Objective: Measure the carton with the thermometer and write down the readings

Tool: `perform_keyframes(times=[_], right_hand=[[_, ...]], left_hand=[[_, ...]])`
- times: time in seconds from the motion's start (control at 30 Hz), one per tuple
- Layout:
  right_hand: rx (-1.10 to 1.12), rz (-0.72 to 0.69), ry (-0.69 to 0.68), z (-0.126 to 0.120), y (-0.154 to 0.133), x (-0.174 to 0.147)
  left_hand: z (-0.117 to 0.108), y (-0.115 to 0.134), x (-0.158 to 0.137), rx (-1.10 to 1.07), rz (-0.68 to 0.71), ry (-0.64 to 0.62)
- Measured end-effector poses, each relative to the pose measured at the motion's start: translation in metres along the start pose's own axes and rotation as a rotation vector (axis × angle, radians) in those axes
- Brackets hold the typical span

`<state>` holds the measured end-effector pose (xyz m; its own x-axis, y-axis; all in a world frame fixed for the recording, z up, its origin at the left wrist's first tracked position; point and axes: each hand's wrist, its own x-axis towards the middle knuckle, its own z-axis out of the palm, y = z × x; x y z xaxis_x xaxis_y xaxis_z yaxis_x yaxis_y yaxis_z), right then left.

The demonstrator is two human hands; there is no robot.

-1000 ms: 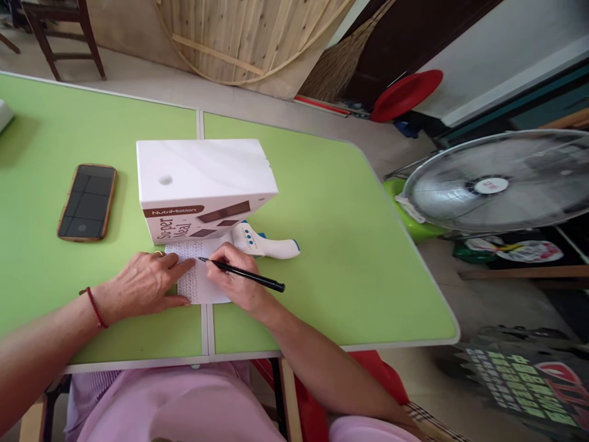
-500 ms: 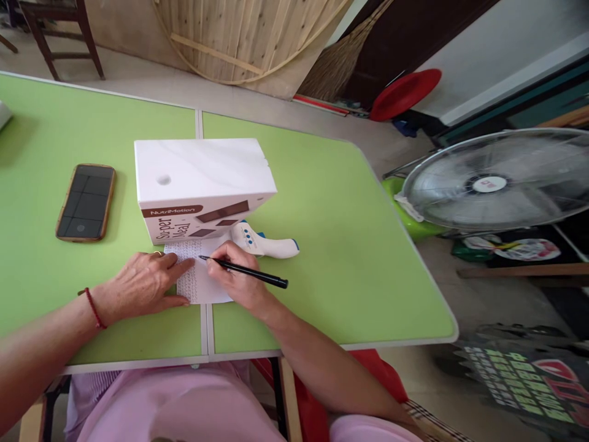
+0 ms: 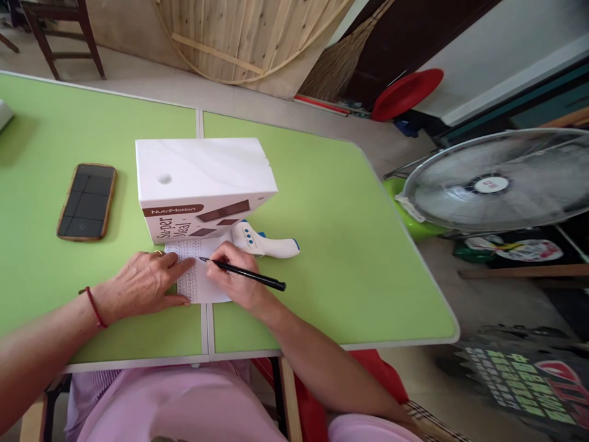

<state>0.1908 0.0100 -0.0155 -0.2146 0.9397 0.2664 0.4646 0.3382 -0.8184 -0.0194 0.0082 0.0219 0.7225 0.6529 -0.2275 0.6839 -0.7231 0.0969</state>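
Observation:
A sheet of paper (image 3: 189, 283) with rows of small handwriting on its left part lies on the green table, over the seam. My left hand (image 3: 150, 279) rests on the paper's left edge, fingers stretched out, holding it down flat. In my right hand (image 3: 237, 276) a black pen (image 3: 253, 274) is pinched, its tip on or just above the paper beside my left index finger. Right behind the paper stands a white NutriMotion box (image 3: 207, 169). A white and blue infrared thermometer (image 3: 269, 244) lies past my right hand, its front end partly hidden by that hand and the box.
A phone (image 3: 87, 201) in a brown-edged case lies on the left of the green table (image 3: 331, 245). A white object (image 3: 4, 113) shows at the far left edge. Beyond the table's right side stand a large fan (image 3: 490, 184) and a red round stool or basin (image 3: 407, 95).
The pen's back end has shifted slightly left and down, while its tip stays near the same spot. My left hand, the paper and the box keep their places.

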Motion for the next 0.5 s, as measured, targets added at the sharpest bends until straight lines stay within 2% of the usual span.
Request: perform_keyframes(times=[0.2,0.5], right_hand=[[0.045,0.098,-0.006,-0.0038,-0.0015,0.0006],[-0.017,0.111,-0.006,-0.0035,-0.0010,-0.0001]], left_hand=[[-0.0003,0.0012,0.0001,0.004,-0.012,0.008],[0.0005,0.0002,0.0002,0.009,-0.008,0.005]])
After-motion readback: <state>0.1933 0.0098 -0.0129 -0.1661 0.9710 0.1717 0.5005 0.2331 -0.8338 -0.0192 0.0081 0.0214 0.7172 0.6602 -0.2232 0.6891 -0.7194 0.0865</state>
